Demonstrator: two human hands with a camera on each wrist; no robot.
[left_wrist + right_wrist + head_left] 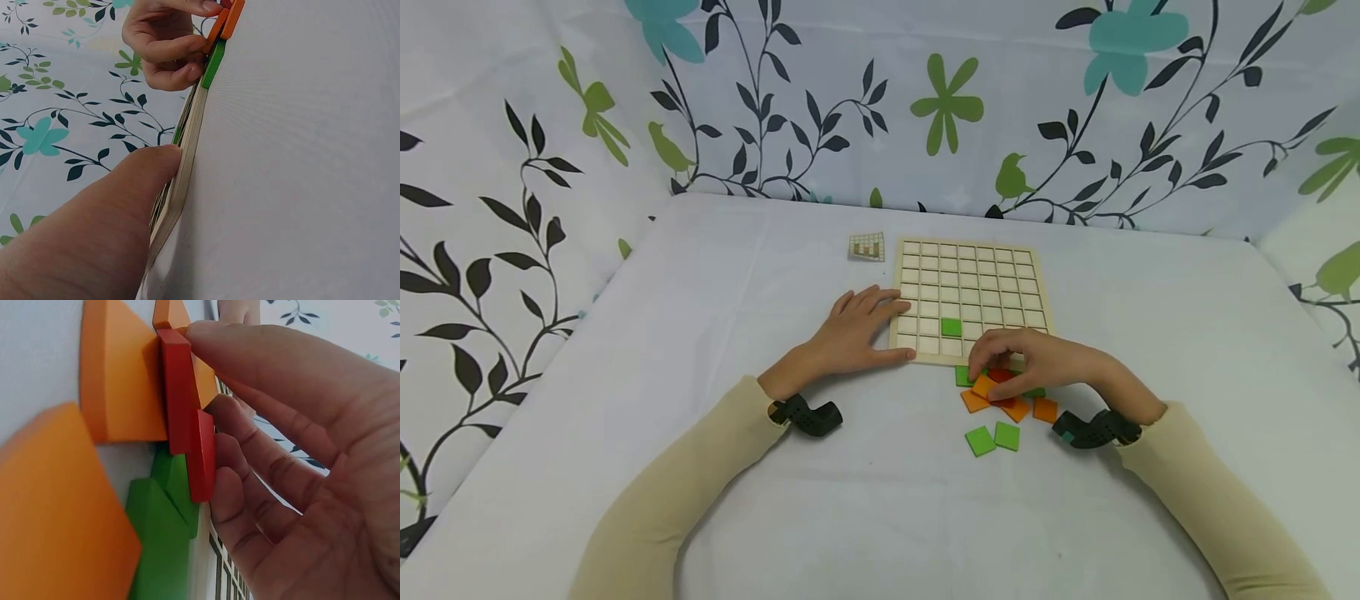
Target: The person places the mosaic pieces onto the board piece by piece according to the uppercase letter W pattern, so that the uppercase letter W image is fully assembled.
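Observation:
A wooden grid board (970,275) lies flat, with one green tile (951,327) in a square near its front. My left hand (861,333) rests at the board's left edge, fingers spread and thumb (164,159) touching the front corner. Over a loose pile at the front edge, my right hand (1045,358) pinches an orange tile (984,387) between thumb and fingers. Red tiles (177,394) lie right under that hand, partly hidden by it in the head view. Other orange tiles (1045,409) and green tiles (159,544) lie around them.
Two green tiles (980,441) lie apart, nearer to me than the pile. A small printed pattern card (867,247) is beyond my left hand, left of the board. White cloth (865,517) covers the table, and a patterned curtain (865,100) hangs behind.

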